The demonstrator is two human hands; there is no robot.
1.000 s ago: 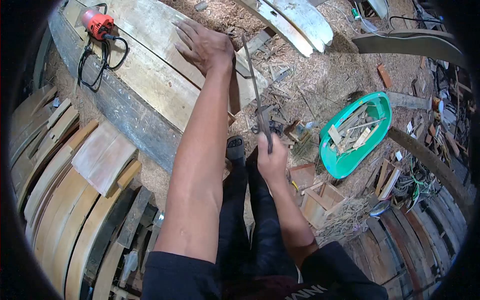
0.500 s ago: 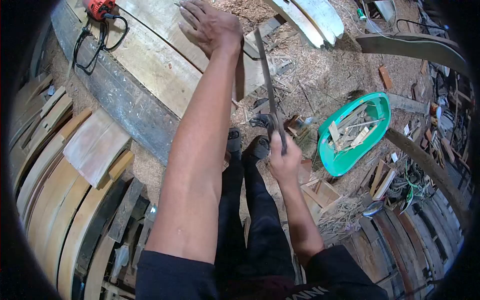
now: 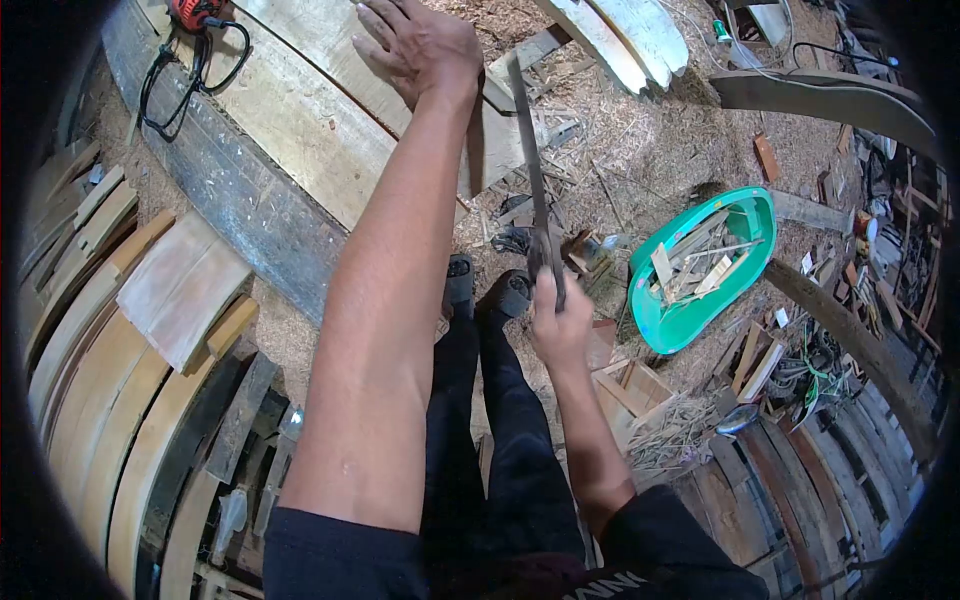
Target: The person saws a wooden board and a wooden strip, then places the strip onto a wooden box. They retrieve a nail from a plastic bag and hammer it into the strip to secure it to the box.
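My left hand (image 3: 425, 50) lies flat on a pale wooden board (image 3: 350, 70), fingers spread, near the top of the view. My right hand (image 3: 562, 325) is closed around the dark handle of a hand saw (image 3: 530, 140). Its long narrow blade points away from me, seen almost edge-on, and runs alongside the right end of the board. A second pale board (image 3: 285, 110) lies beside the first, with a dark gap between them.
A red power tool (image 3: 197, 12) with a black cord rests at upper left. To the right, a green tub (image 3: 672, 335) holds wood scraps. Curved planks (image 3: 130, 400) are stacked at lower left. Sawdust and offcuts cover the floor around my sandalled feet (image 3: 515, 293).
The whole view has shifted slightly to the left. My right hand and the saw handle have moved a little; my left hand stays pressed on the board.
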